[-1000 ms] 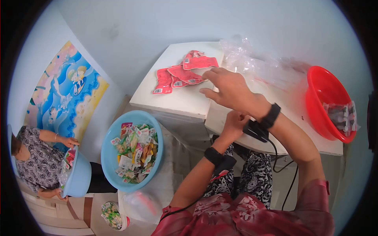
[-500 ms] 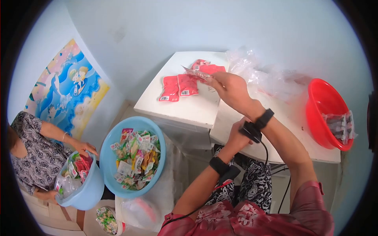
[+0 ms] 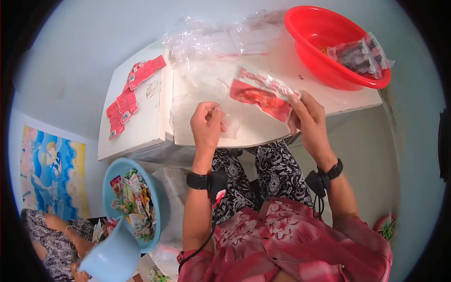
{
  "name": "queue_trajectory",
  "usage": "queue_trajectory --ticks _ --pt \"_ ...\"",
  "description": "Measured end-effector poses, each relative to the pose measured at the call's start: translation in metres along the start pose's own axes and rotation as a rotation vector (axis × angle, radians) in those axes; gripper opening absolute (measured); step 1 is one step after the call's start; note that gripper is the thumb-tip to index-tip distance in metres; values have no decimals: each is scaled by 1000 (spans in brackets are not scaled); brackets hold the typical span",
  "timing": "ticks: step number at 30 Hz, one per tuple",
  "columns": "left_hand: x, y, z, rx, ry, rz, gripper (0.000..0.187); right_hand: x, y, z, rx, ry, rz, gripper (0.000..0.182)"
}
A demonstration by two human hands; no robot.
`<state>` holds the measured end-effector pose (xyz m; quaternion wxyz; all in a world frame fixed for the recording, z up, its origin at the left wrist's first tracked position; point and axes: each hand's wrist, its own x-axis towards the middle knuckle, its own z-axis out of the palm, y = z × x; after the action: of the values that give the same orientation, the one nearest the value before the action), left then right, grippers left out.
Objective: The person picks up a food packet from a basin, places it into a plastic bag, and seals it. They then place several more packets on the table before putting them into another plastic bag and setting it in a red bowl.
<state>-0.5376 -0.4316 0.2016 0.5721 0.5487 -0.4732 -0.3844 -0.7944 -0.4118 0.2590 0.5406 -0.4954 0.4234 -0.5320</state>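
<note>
My right hand (image 3: 309,120) grips one end of a red and white food packet (image 3: 263,95), raised over the white table (image 3: 263,134) with its printed side showing. To its left, my left hand (image 3: 207,124) has its fingers curled together at a thin clear plastic bag (image 3: 230,117), whose edges are hard to make out. Several red packets (image 3: 144,71) lie on the white cabinet top (image 3: 145,110) at the left, near a small loop of rubber bands (image 3: 151,89).
Clear bags (image 3: 202,42) pile along the wall. A red basin (image 3: 305,47) holds dark sealed packs (image 3: 359,57). Lower left, a blue basin (image 3: 156,207) holds several colourful packets; beside it a co-worker's hands (image 3: 81,246) touch a tilted light-blue bucket (image 3: 110,254).
The view has turned right. My right hand has brought the packet from the red packets to over the table's middle. My left hand has risen to the clear bag. The co-worker's bucket has tipped.
</note>
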Motion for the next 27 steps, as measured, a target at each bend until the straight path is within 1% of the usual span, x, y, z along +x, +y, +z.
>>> queue_trajectory --ticks 3,4,5,7,9,11,13,14,17,20,23,26,27 --pt "-4 3 9 50 32 39 6 -11 17 -13 -63 -16 -4 27" --pt "-2 -2 12 88 19 96 5 -13 15 -8 -61 -18 -21 27" --pt "-2 -9 13 139 29 150 5 -12 19 -7 -130 -21 -38 26" --pt "-3 -9 23 317 123 459 2 -8 35 -12 -249 -88 -74 26" --pt "-9 2 29 359 128 427 2 -6 39 -11 -236 -105 -54 24" --pt "-13 12 34 322 112 514 4 -1 38 -10 -262 -123 0 24" --pt "-16 18 36 277 29 430 6 7 42 -7 -171 -123 40 24" --pt "-16 21 38 269 22 455 6 9 42 -5 -132 -103 62 24" --pt "-24 34 47 257 -36 531 6 10 31 3 -158 -203 35 25" --pt "-29 41 47 274 -96 549 7 11 29 20 -215 -325 95 26" --pt "-26 46 36 348 -93 528 8 24 31 22 -238 -353 80 25" --pt "-24 40 28 422 -43 507 9 37 39 21 -202 -374 92 25" --pt "-25 39 27 434 -58 501 9 34 40 29 -222 -389 96 25"
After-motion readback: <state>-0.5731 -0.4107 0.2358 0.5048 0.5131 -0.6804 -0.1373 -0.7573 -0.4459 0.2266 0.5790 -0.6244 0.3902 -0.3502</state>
